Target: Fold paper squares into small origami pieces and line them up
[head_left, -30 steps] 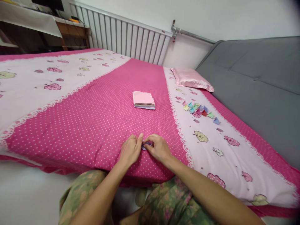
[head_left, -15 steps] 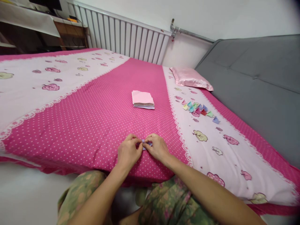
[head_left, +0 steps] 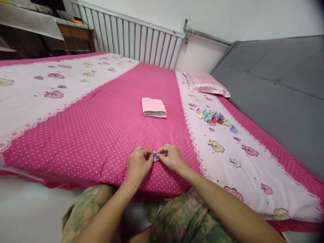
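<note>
A small piece of folded purple paper (head_left: 155,157) is pinched between my two hands, just above the near edge of the pink dotted bedspread (head_left: 106,135). My left hand (head_left: 138,163) grips its left side between thumb and fingers. On the other side, my right hand (head_left: 172,158) pinches the paper with thumb and forefinger. The fingertips are close together and cover part of the paper, so its full shape cannot be made out. Farther back on the bed lies a stack of square paper (head_left: 154,106) with a pink sheet on top.
Several small folded paper pieces (head_left: 215,117) in many colours lie on the white strip to the right. Behind them is a pink satin pillow (head_left: 206,84) beside a grey padded headboard (head_left: 273,74). A white radiator (head_left: 131,37) stands along the wall, with a desk (head_left: 73,32) at far left.
My right fingertips have shifted slightly on the purple paper, and more of it shows between my hands. The stack and the coloured pieces stay where they were.
</note>
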A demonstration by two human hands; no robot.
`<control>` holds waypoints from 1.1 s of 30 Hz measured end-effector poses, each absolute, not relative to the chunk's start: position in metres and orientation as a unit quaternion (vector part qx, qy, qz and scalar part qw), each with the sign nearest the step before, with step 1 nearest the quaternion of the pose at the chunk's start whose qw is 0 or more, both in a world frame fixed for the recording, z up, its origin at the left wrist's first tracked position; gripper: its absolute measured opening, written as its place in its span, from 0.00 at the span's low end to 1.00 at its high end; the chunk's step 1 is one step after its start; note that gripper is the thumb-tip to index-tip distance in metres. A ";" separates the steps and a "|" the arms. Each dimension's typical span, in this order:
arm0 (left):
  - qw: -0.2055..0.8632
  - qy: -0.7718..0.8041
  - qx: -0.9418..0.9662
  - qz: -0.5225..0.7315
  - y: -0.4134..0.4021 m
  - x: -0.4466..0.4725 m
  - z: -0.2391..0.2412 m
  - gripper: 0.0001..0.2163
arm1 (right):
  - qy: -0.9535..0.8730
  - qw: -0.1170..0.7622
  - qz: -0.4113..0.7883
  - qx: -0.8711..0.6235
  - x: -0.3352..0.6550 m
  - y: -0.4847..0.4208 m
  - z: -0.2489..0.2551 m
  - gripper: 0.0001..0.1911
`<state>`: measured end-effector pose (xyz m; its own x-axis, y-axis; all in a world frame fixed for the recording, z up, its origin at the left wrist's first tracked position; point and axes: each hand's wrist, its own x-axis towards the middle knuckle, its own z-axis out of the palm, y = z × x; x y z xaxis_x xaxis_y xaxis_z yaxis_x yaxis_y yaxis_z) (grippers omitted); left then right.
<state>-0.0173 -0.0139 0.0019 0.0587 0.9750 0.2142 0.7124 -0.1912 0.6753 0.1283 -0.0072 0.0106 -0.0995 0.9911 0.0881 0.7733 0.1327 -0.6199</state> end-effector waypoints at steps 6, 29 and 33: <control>0.221 0.591 0.700 0.334 -0.013 -0.018 0.002 0.07 | -0.710 0.268 0.211 -0.616 0.127 -0.008 0.007 0.06; 0.131 0.622 0.730 0.252 -0.024 -0.013 0.003 0.07 | -0.725 0.268 0.209 -0.599 0.124 -0.014 0.011 0.09; 0.102 0.622 0.722 0.285 -0.026 -0.009 0.000 0.07 | -0.716 0.272 0.188 -0.615 0.123 -0.016 0.014 0.10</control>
